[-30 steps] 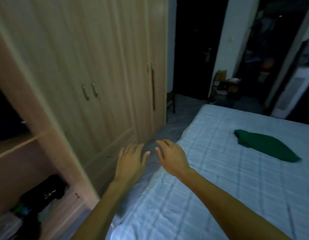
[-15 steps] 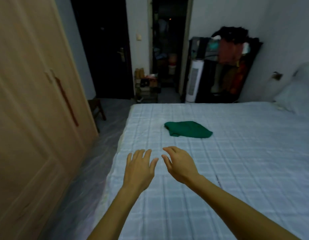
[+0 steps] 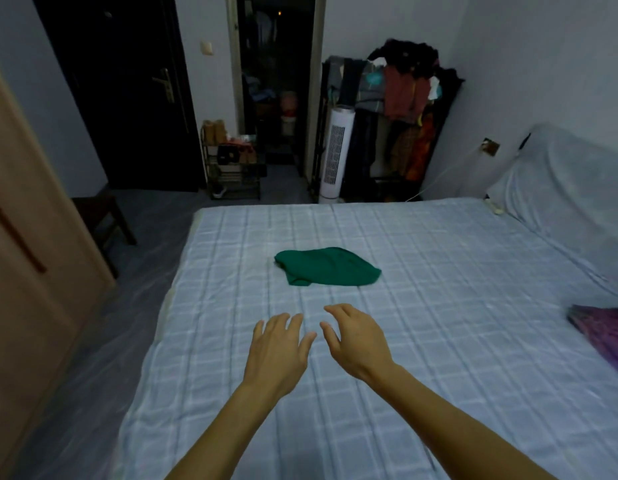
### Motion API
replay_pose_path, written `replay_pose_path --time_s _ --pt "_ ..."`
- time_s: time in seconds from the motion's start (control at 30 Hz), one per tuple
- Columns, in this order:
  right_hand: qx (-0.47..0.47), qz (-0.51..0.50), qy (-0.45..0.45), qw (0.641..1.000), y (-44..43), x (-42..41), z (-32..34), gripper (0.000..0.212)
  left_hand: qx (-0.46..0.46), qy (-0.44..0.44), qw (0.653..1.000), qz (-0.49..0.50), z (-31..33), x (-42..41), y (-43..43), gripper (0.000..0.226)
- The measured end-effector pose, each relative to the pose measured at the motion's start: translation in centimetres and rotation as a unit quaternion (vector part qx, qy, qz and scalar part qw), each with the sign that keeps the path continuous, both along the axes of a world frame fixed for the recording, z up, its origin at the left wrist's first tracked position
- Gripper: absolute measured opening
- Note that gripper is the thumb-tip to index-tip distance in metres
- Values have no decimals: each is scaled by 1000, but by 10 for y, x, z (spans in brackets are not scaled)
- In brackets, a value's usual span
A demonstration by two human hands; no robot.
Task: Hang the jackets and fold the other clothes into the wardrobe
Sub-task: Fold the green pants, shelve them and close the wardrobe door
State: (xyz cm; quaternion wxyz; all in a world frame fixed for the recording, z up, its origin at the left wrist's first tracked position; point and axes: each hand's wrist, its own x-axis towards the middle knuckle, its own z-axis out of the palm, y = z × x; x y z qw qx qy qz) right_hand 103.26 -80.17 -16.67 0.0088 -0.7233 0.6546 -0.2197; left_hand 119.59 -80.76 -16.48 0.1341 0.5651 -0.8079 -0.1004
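Over the near half of the bed, the left hand and right hand are stretched forward side by side, thumbs near each other but apart. Pale checked sheet runs out on every side of them, and the bed's left edge lies well to the left of the left hand. Both hands are palm down with fingers loosely spread. The right hand's fingers bend slightly more, and neither hand holds anything (whether the fingertips brush the sheet cannot be told).

Just beyond the fingertips, apart from them, a green garment lies near the middle of the bed. It is a flat, rumpled heap, unfolded, with one edge turned under at its left end. A purple cloth lies at the right edge of the view, well apart from the hands.

Left of the bed, a strip of grey floor runs between the mattress edge and the closed wooden wardrobe door. A dark stool stands at the far end of that strip. Past the foot of the bed stand a shoe rack, a white tower fan and a clothes rack heaped with garments.
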Motion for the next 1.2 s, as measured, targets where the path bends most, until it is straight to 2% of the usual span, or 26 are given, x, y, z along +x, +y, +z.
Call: replay_pose_path --time_s 0.2,0.33,0.5,0.63,0.8,0.87,0.97,1.07,1.1,1.2 --pt "37 -20 3 999 -101 -44 -81 36 36 -44 998 -4 -75 -42 -101 54" --pt "72 -41 4 997 -170 -73 -157 35 27 -37 999 6 -149 -66 -188 51" --pt "112 -36 15 993 -263 -100 -250 32 62 -59 996 15 -244 -90 -292 44" --pt "140 -7 43 989 -324 -103 -320 37 107 -125 986 32 -322 -109 -358 55" --pt "141 14 108 984 -392 -100 -393 42 148 -127 980 43 -410 -121 -422 61" --pt "108 6 141 984 -424 -97 -416 43 164 -134 977 39 -441 -123 -435 63" --pt "70 -11 176 982 -474 -92 -433 56 140 -174 974 35 -470 -125 -437 63" --pt "90 -54 195 975 -517 -82 -444 67 115 -163 979 37 -477 -125 -443 64" --pt "99 -67 192 974 -526 -77 -448 63 113 -157 980 37 -477 -125 -446 65" --pt "50 -95 175 979 -533 -69 -455 22 116 -148 981 38 -480 -125 -447 64"
